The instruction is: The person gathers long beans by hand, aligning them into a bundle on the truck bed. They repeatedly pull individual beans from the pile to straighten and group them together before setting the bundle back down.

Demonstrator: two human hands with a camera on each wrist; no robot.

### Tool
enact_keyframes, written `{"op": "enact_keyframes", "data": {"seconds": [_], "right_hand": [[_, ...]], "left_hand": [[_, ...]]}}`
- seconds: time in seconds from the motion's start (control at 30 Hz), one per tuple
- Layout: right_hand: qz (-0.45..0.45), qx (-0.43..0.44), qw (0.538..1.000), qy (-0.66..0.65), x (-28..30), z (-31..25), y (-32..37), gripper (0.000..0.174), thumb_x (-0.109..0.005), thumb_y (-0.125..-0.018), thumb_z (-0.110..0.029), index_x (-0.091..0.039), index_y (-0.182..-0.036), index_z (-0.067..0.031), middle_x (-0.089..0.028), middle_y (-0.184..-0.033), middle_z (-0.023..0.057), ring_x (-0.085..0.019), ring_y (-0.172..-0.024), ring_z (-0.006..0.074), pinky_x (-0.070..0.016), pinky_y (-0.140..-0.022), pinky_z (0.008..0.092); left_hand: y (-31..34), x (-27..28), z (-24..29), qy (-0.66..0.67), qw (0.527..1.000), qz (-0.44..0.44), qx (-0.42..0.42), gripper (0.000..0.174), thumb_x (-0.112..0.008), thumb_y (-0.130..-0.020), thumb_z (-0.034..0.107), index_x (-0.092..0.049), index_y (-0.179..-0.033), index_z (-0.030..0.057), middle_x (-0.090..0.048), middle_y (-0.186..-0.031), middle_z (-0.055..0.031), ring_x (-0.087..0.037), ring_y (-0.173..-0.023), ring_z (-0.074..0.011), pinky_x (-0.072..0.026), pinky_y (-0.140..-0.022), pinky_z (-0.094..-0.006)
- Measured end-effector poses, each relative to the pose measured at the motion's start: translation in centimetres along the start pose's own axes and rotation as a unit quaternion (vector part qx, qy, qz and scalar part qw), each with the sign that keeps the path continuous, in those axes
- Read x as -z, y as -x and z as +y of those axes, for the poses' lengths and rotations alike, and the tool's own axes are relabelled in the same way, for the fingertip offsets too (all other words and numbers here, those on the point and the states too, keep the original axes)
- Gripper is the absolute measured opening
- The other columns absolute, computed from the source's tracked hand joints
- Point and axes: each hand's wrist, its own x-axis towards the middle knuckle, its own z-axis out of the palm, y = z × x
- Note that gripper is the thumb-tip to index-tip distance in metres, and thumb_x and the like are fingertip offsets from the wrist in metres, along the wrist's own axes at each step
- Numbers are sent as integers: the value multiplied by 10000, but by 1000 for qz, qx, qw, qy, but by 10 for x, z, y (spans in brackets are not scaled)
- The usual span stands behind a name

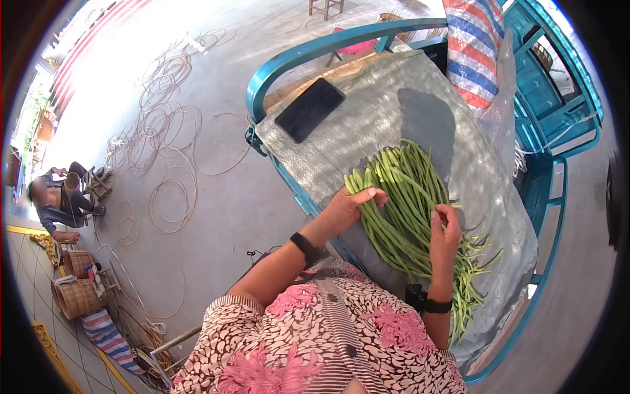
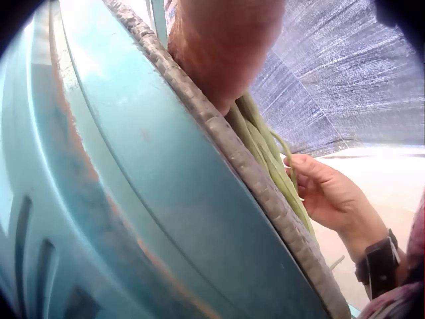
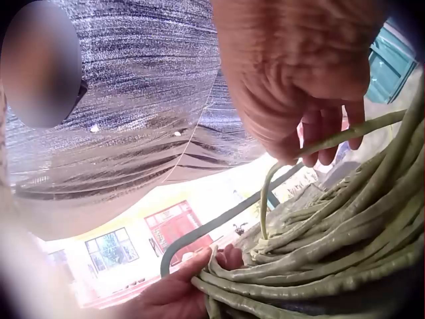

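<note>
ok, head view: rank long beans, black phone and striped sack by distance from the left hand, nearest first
1. long beans: touching; the left hand grips their ends, just to its right.
2. black phone: above the hand, at the upper-left corner of the grey sheet.
3. striped sack: farthest, upper right, past the sheet's far edge.

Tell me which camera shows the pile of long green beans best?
The head view: the whole pile of long beans lies spread on the grey sheet. The left wrist view shows only a few pods past the teal cart side; the right wrist view shows a close tangle.
</note>
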Motion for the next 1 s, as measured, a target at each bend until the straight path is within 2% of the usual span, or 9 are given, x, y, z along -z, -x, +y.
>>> {"op": "enact_keyframes", "data": {"seconds": [0.1, 0.13, 0.23, 0.43, 0.63, 0.7, 0.8, 0.9, 1.0], "right_hand": [[-56, -29, 998, -32, 12, -18, 7, 117, -645, -898, -58, -630, -1008, -19, -597, -876, 77, -580, -747, 180, -480, -706, 302], [-61, 6, 997, -41, 10, -17, 12, 119, -645, -900, -46, -634, -1013, -15, -609, -879, 82, -590, -738, 167, -485, -667, 288], [-90, 22, 996, -18, 5, -15, 26, 113, -654, -898, -47, -644, -1005, -14, -621, -894, 86, -602, -772, 171, -490, -685, 290], [-134, 55, 989, 33, -4, -15, 40, 197, -719, -786, -18, -687, -972, -74, -651, -931, 82, -636, -867, 278, -507, -747, 365], [-155, 47, 985, 62, -5, -21, 38, 161, -720, -809, -73, -693, -968, -78, -651, -933, 78, -631, -876, 275, -505, -752, 370], [-165, 26, 985, 37, 0, -24, 34, 145, -716, -823, -97, -693, -964, -72, -651, -951, 78, -630, -889, 273, -504, -759, 374], [-61, 119, 981, 141, 0, -15, 19, 176, -703, -847, -132, -679, -1009, -66, -649, -981, 85, -623, -893, 273, -497, -773, 384], [-28, 51, 989, 139, -9, 1, 3, 228, -693, -861, -154, -660, -1072, -75, -640, -981, 92, -613, -875, 276, -488, -772, 391], [-80, -45, 988, 126, -13, -2, -6, 248, -693, -860, -158, -646, -1093, -85, -632, -948, 86, -610, -863, 273, -488, -759, 390]], "left_hand": [[-2, -2, 0, 24, 1000, 2, 1, 321, -583, -980, 202, -597, -1196, -36, -635, -1192, -126, -608, -1109, -236, -477, -1013, -386], [-2, -3, 0, 34, 999, 2, 2, 339, -580, -981, 197, -583, -1221, -42, -627, -1222, -135, -602, -1131, -241, -473, -1025, -390], [-5, -1, -1, 33, 999, -10, -10, 354, -577, -981, 183, -559, -1252, -43, -609, -1266, -147, -594, -1157, -245, -468, -1034, -392], [1, -3, -1, 46, 999, -14, -14, 302, -565, -980, 152, -580, -1221, -29, -615, -1256, -145, -608, -1140, -239, -481, -1017, -396], [5, -6, 7, 17, 1000, -18, 5, 275, -553, -988, 140, -560, -1223, -2, -636, -1183, -121, -635, -1047, -220, -518, -947, -389], [5, -7, 6, 38, 999, -5, 8, 280, -567, -983, 136, -540, -1246, 44, -644, -1082, -81, -636, -1005, -213, -532, -911, -407], [4, -8, 7, 53, 999, -4, 10, 268, -589, -975, 141, -545, -1233, 81, -631, -980, -44, -637, -990, -217, -543, -883, -418], [4, -5, 7, 44, 999, -13, 17, 251, -608, -968, 151, -552, -1204, 86, -634, -989, -56, -638, -987, -215, -548, -874, -413], [3, -4, 5, 0, 1000, -9, 8, 244, -630, -956, 151, -555, -1181, 93, -632, -986, -68, -639, -984, -213, -552, -867, -410]]}}
